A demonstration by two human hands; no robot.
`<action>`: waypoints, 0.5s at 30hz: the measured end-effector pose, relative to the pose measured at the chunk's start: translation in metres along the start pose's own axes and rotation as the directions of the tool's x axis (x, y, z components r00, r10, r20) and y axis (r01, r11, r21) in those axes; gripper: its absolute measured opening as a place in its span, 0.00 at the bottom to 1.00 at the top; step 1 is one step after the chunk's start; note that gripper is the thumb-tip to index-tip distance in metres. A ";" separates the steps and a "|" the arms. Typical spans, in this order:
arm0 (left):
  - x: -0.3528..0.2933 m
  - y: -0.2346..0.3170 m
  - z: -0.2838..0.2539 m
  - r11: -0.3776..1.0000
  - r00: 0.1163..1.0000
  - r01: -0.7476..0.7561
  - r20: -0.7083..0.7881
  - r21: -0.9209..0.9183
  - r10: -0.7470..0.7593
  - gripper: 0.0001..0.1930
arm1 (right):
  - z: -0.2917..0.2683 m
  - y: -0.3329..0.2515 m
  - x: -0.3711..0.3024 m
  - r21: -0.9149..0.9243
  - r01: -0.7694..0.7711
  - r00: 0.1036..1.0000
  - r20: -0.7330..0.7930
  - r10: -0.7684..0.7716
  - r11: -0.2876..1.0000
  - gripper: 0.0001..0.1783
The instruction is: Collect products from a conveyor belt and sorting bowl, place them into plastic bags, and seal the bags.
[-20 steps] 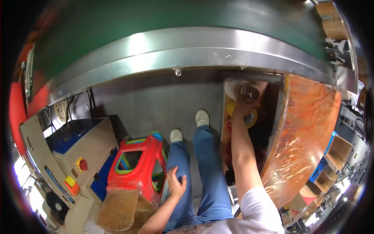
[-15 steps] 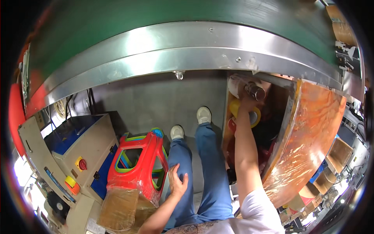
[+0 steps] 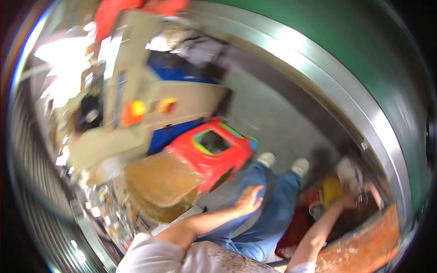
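Note:
Motion smears much of the view. My right hand [image 3: 349, 200] reaches into an open compartment at the lower right. Its fingers look closed at a shiny brownish, see-through round thing [image 3: 361, 196], too blurred to name. Beside that hand in the compartment are a yellow roll [image 3: 332, 191] and a whitish crumpled piece [image 3: 348, 172]. My left hand [image 3: 250, 199] hovers over my left thigh, fingers apart and holding nothing.
A red plastic stool [image 3: 209, 159] with a brown padded seat [image 3: 161, 177] stands to my left. Behind it is a beige and blue machine cabinet [image 3: 182, 102] with a red knob. A steel-edged green worktop [image 3: 364, 45] curves along the right; an orange-brown panel [image 3: 364, 248] borders the compartment.
The view has swung left, so the stool and cabinet sit nearer the middle and the compartment lower right. My right hand stays in the compartment by the brownish thing; my left hand remains over my thigh.

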State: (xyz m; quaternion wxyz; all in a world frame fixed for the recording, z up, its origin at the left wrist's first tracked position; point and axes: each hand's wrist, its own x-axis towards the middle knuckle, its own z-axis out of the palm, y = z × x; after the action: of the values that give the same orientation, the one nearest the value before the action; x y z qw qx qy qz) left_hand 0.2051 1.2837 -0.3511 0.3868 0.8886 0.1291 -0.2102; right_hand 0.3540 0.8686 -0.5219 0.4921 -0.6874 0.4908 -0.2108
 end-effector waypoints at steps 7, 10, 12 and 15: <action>0.018 0.014 -0.113 0.985 0.836 0.151 -0.521 -0.081 -0.171 0.25 | -0.019 -0.088 -0.072 -0.516 0.581 0.788 0.164 -0.593 0.629 0.25; 0.044 -0.005 -0.225 0.950 0.502 0.302 -0.835 -0.076 -0.226 0.26 | -0.015 -0.169 -0.158 -0.376 0.653 0.755 0.398 -0.521 0.658 0.29; 0.060 -0.032 -0.300 0.882 0.284 0.470 -0.946 -0.003 -0.154 0.33 | -0.013 -0.189 -0.175 -0.127 0.495 0.711 0.628 -0.316 0.860 0.31; 0.066 -0.078 -0.390 0.794 0.152 0.602 -0.964 -0.086 -0.219 0.34 | 0.005 -0.247 -0.243 -0.073 0.663 0.513 0.769 -0.382 0.745 0.37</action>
State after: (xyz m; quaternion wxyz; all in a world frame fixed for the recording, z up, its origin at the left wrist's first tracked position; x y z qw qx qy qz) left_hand 0.3390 1.6293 -0.1925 0.0082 0.8096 0.5357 0.2398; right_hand 0.3692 1.0937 -0.2587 0.4181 -0.9064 0.0548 0.0243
